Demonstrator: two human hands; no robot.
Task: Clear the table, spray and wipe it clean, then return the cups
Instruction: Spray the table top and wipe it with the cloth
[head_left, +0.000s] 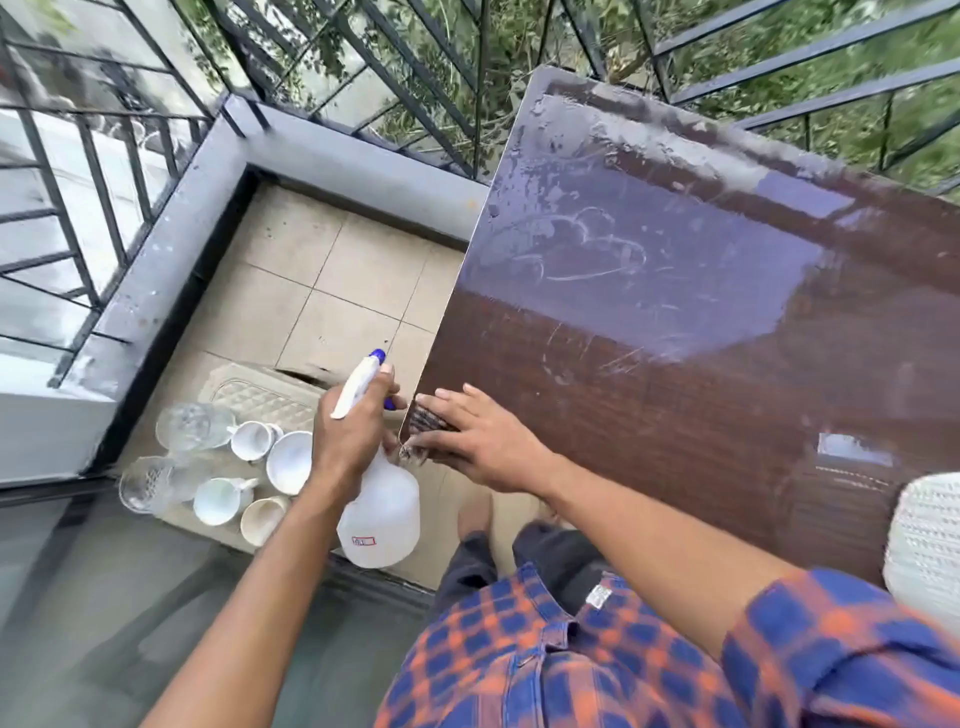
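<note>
On a railed balcony, the table (675, 364) (dark brown, wood-grain top) fills the right of the view. Its far half carries a wet sheen with white smear marks. Just left of its near corner, the left hand (348, 441) grips one spray bottle (382, 519) at the neck, fingers curled round the white trigger head. The nozzle tip is blue and the body is translucent white with a small red-outlined label; its fill level cannot be told. On the floor beside the bottle stand six vessels: four white cups (253, 440) and two clear glasses (195, 426), open side up, interiors bare. At the table's near-left corner, the right hand (483, 447) presses one dark cloth (422, 428) flat, fingers straight and slightly spread.
</note>
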